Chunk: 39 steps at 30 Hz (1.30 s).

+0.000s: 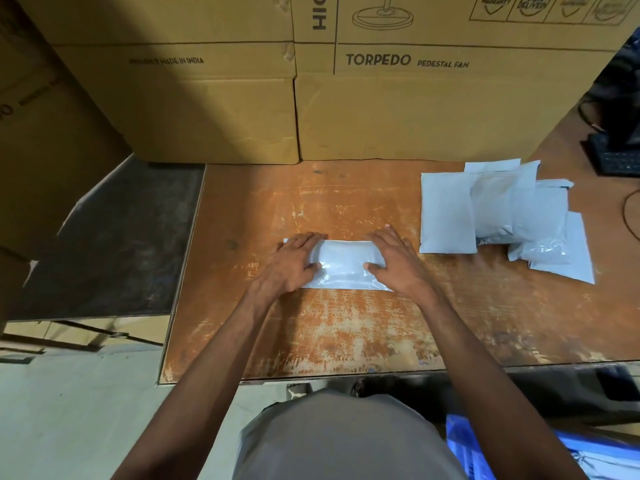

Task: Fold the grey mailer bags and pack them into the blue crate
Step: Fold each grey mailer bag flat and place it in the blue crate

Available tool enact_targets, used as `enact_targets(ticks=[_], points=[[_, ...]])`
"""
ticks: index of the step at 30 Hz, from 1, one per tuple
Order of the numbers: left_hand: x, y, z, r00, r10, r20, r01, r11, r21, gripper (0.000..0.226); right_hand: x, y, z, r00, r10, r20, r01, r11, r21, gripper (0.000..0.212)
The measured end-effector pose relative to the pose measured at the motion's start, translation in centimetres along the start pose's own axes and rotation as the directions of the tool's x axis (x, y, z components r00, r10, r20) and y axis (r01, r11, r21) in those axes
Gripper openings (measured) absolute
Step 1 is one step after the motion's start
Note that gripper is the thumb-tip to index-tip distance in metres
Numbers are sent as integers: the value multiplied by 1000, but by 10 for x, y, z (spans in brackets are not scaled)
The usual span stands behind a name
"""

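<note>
A grey mailer bag [343,266] lies folded into a long strip in the middle of the worn wooden table [346,327]. My left hand [294,263] presses flat on its left end, fingers straight. On its right end my right hand [398,259] presses down the same way. A loose pile of several grey mailer bags [502,213] lies on the table to the right. Part of the blue crate [581,452] shows at the bottom right, below the table's front edge, with grey bags inside it.
Large cardboard boxes [381,109] printed with a pedestal fan stand along the back of the table. A black keyboard [613,157] and cables sit at the far right. A dark surface [131,237] lies left of the table, and the floor is below.
</note>
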State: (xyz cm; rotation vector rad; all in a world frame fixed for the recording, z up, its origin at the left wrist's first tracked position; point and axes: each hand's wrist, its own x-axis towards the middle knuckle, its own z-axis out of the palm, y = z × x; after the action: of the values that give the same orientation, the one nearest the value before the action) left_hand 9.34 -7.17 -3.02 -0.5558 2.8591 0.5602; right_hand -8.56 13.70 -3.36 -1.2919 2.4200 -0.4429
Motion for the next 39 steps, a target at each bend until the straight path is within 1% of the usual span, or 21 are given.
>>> enact_targets(ticks=[2,5,7,9,12,13,14,15,17,19,20,22,24,26,28,30,32,35,39], points=[[3,6,-6,1000,12,5,-12,1000,-1,77,3,-4,-6,1000,6,3,-6,1000,-21,61],[4,14,-14,998,39,-44,-38,999,29,84,1,-13,-17,999,33,18,-34,999,42,49],[0,20,-21,995,39,-93,-33,998,62,83,-6,-23,-28,999,40,-9,-39,997,69,49],[-6,26,-28,978,75,-192,-54,992,113,75,-15,-32,-36,992,13,-129,-5,998,59,49],[-15,30,-31,919,137,-371,-73,981,182,47,-27,-38,-35,925,-75,-371,88,996,19,50],[-18,30,-28,900,143,-412,-68,979,191,42,-31,-38,-31,904,-106,-414,108,994,-19,53],[-22,30,-22,891,145,-430,-65,979,195,40,-34,-36,-24,895,-131,-425,116,991,-61,57],[-26,29,-15,896,144,-420,-65,978,198,40,-38,-34,-15,899,-151,-410,122,988,-97,61],[-35,25,0,930,133,-343,-76,981,177,44,-50,-27,4,929,-169,-328,132,982,-132,64],[-46,18,15,949,97,-301,-85,995,54,50,-63,-19,21,948,-154,-280,131,986,-101,61],[-51,15,21,946,85,-312,-92,996,-8,52,-70,-14,29,944,-152,-293,140,988,-64,58],[-59,12,30,926,84,-369,-125,988,-89,53,-77,-11,39,918,-160,-362,172,985,3,47],[-60,14,36,907,51,-418,-131,978,-163,49,-77,-16,43,896,-133,-423,165,986,39,38],[-53,22,40,896,-16,-443,-83,975,-204,47,-70,-25,45,899,-74,-432,120,990,80,40],[-42,30,43,902,-63,-426,-17,983,-182,51,-57,-35,46,921,-38,-388,67,996,63,48],[-33,34,49,919,-67,-390,12,990,-142,54,-45,-40,50,950,-37,-311,29,999,-32,56],[-28,34,57,937,-72,-343,40,994,-99,57,-38,-39,58,968,-27,-248,9,997,-76,60],[-27,31,67,942,-75,-326,65,997,-41,58,-35,-37,69,970,-22,-241,7,998,-61,60],[-25,30,70,940,-67,-334,64,998,-19,56,-35,-36,72,967,-10,-255,-4,998,-56,58]])
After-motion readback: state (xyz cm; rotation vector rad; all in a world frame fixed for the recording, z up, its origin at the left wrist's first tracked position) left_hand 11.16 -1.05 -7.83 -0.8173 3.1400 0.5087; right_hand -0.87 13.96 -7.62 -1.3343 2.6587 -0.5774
